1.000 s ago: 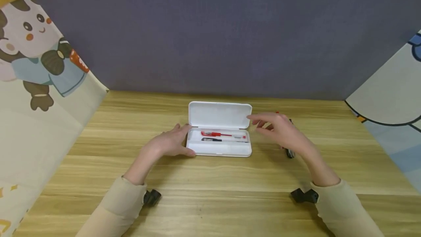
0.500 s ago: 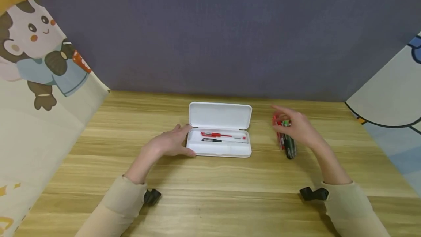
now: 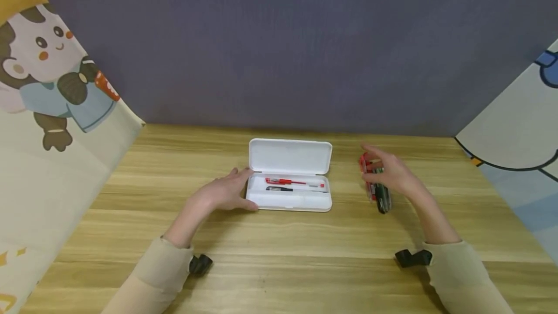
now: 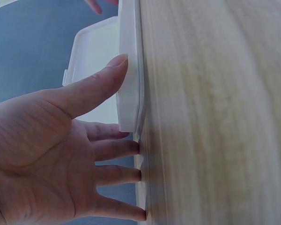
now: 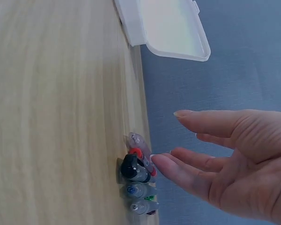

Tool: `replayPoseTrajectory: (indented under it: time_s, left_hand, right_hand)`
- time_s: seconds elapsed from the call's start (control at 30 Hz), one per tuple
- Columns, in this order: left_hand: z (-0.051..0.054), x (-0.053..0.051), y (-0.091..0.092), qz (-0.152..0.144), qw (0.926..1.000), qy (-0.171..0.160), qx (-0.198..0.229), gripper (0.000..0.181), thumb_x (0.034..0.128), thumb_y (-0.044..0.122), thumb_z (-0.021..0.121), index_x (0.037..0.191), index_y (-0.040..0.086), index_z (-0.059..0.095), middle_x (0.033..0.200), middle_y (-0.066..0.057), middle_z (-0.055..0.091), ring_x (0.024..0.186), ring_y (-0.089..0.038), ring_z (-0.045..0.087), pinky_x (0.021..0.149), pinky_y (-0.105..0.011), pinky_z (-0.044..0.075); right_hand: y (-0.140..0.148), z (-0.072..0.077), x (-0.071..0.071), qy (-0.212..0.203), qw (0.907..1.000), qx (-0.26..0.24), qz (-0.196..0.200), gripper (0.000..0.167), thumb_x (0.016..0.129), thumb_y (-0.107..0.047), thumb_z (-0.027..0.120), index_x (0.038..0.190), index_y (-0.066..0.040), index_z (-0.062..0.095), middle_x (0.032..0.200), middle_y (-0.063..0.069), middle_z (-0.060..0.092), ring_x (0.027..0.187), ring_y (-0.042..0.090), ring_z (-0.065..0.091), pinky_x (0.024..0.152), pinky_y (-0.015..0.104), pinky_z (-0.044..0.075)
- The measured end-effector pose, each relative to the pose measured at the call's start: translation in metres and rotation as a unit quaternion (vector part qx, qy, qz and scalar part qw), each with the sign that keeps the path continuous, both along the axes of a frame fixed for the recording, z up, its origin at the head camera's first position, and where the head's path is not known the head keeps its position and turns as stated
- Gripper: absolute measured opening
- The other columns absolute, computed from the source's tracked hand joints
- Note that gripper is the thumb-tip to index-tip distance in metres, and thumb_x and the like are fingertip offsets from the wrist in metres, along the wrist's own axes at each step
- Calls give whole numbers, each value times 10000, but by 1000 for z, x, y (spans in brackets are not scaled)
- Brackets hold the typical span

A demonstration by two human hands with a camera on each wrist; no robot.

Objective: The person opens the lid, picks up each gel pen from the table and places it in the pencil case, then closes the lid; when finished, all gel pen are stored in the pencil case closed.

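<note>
A white pencil case (image 3: 289, 202) lies with its lid raised on the table. Inside are a red pen (image 3: 285, 181) and a black pen (image 3: 281, 189), side by side in the rear compartment. At the case's left end rests my left hand (image 3: 224, 192), thumb against the front wall and index finger by the back corner; in the left wrist view its other fingers stretch straight down to the table. My right hand (image 3: 391, 172), fingers parted and holding nothing, hovers over several pens (image 3: 381, 196). Red, black and clear barrels show there, partly hidden by the hand.
The wooden table (image 3: 270, 256) meets a dark grey wall (image 3: 287, 62) behind the case. Cartoon-printed panels (image 3: 48, 86) flank the table on both sides. A black wrist device (image 3: 200, 264) sits at each sleeve.
My right hand has moved right, from the pencil case's right end to over the loose pens. The left hand keeps its place at the case's left end.
</note>
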State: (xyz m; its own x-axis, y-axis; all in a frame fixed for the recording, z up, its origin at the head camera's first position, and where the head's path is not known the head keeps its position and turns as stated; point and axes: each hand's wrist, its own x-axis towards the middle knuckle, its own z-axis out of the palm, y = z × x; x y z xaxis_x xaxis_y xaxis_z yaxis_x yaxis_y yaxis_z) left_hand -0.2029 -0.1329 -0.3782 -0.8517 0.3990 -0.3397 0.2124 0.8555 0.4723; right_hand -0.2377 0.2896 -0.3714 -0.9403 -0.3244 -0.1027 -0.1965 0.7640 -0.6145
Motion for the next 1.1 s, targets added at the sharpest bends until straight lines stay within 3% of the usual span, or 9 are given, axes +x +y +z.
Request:
replayPoseTrajectory:
  time_s: [0.4, 0.73, 1.0, 1.1]
  left_hand:
    - [0, 1, -1, 21, 10000, 46, -6, 962, 878, 433, 802, 1607, 90, 277, 1699, -180, 265, 1579, -462, 196, 1217, -735, 236]
    - [1, 2, -1, 20, 10000, 79, -18, 962, 876, 431, 804, 1605, 86, 279, 1690, -186, 286, 1575, -468, 203, 1208, -749, 234]
    - [2, 2, 0, 33, 10000, 49, -32, 965, 880, 425, 801, 1607, 80, 269, 1697, -184, 270, 1578, -461, 201, 1210, -744, 237]
    - [2, 3, 0, 41, 10000, 32, -38, 961, 881, 424, 801, 1607, 84, 271, 1698, -182, 270, 1581, -454, 199, 1213, -741, 238]
  right_hand:
    - [-3, -6, -1, -215, 9993, 273, -139, 829, 947, -119, 724, 1614, 6, 247, 1474, 346, 492, 1265, 516, 581, 943, 568, 585]
    - [-6, -7, -1, -259, 9985, 448, -193, 857, 908, -103, 757, 1601, 32, 270, 1285, 345, 631, 1126, 439, 670, 784, 431, 619]
    - [-9, -9, 0, -161, 9953, 926, -214, 840, 893, -135, 774, 1582, 34, 323, 1266, 347, 657, 1142, 473, 669, 829, 512, 608]
    - [-11, -10, 1, -68, 9937, 1100, -202, 815, 885, -127, 775, 1570, 24, 361, 1260, 331, 662, 1118, 448, 680, 789, 472, 598]
